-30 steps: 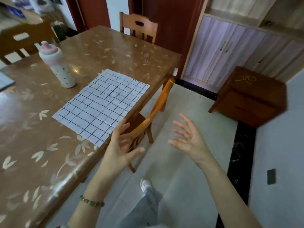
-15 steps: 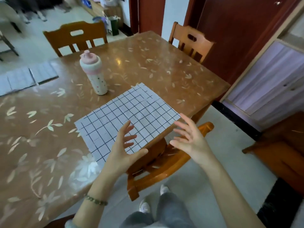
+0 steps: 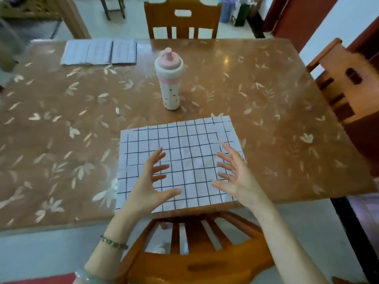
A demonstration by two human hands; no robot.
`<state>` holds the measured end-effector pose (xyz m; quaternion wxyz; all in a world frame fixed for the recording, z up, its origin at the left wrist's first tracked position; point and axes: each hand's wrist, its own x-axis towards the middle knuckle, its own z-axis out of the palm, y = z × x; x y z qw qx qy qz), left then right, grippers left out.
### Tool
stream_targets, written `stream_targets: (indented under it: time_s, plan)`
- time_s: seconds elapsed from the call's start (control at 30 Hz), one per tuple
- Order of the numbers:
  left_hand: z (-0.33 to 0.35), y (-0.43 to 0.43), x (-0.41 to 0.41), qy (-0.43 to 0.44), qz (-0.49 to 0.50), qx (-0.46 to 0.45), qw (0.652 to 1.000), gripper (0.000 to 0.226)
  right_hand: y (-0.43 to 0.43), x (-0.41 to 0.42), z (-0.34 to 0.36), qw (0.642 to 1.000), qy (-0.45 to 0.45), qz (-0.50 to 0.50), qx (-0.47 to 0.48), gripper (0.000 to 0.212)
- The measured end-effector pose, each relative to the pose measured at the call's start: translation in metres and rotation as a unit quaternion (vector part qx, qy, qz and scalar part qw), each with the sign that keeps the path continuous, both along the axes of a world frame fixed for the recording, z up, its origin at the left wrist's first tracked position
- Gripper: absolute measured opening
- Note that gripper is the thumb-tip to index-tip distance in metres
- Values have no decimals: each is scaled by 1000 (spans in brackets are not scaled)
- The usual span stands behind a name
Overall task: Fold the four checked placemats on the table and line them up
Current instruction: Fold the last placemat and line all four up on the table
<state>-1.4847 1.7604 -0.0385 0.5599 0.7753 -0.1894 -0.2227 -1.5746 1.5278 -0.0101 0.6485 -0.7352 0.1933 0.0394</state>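
Observation:
A white placemat with a black check (image 3: 180,144) lies flat and unfolded at the near edge of the brown leaf-patterned table (image 3: 61,124). My left hand (image 3: 149,185) hovers over its near left part with fingers spread and holds nothing. Over the mat's near right part is my right hand (image 3: 235,177), also open and empty. At the far left of the table lie folded checked placemats (image 3: 98,52) side by side in a row; how many I cannot tell.
A pink-capped white bottle (image 3: 169,78) stands upright just beyond the flat mat. A wooden chair (image 3: 190,249) is tucked in below my hands, another chair (image 3: 182,19) stands at the far side, and a third chair (image 3: 340,83) at the right.
My view has swung round to face the table square on. Both hands have moved from beside the table's edge to above the flat placemat, still open and empty.

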Motion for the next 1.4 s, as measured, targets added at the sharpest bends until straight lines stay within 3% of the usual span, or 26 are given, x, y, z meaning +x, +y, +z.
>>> stream_targets:
  time_s: [0.13,0.57,0.67,0.83,1.0,1.13,1.27,1.4]
  plan:
    - [-3,-16,3,-2,39,5,999,106,-25,20,-14,998,6,60,-4,88]
    - [-46,-13,52,22,103,45,993,100,-60,82,-63,994,34,104,1,82]
    - [-61,1,87,16,149,99,984,84,-82,112,-80,997,36,63,-20,73]
    - [-94,29,166,-39,238,260,935,59,-134,174,-118,985,49,-21,-163,53]
    - [-119,34,217,-68,182,348,917,52,-168,209,-148,945,102,-18,-309,49]
    - [-133,39,234,-82,97,389,913,45,-177,222,-157,925,112,40,-361,47]
    - [-137,44,238,-94,75,409,905,45,-183,229,-164,901,119,87,-407,48]
    - [-133,47,244,-97,72,401,908,39,-182,235,-162,896,139,101,-410,30]
